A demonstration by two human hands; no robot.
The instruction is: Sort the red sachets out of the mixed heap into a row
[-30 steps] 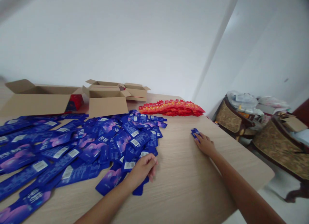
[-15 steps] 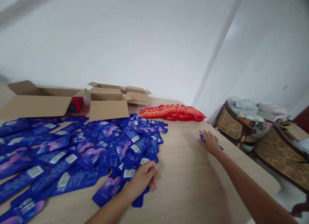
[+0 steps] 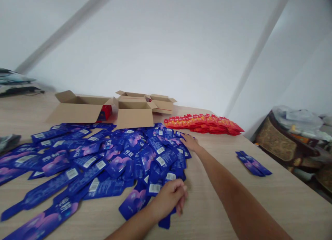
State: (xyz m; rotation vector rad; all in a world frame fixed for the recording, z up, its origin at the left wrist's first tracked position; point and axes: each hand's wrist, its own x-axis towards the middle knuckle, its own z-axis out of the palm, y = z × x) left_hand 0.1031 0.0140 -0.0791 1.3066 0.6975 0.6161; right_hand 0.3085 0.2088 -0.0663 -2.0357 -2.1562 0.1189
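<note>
Blue and purple flat packets with barcodes (image 3: 121, 164) lie in a loose pile across the left and middle of the table. My left hand (image 3: 173, 195) rests low at the pile's right front edge, fingers loosely curled, with nothing visible in them. Part of a blue packet (image 3: 165, 222) sticks out beneath it. At the pile's far right edge, my right hand (image 3: 190, 142) reaches out with fingers extended over the packets; its fingertips are blurred. Two blue packets (image 3: 252, 163) lie side by side, overlapping, on the right of the table.
Open cardboard boxes (image 3: 135, 118) stand behind the pile, one with a red box (image 3: 105, 112) beside it. Red and orange packets (image 3: 203, 123) form an overlapping row at the back. Patterned chairs (image 3: 275, 136) loaded with plastic bags (image 3: 298, 115) stand beyond the right table edge.
My right hand has left a blue packet at the table's right and moved left to the pile's edge. Two packets now show there. The view has turned left; my left hand keeps its place.
</note>
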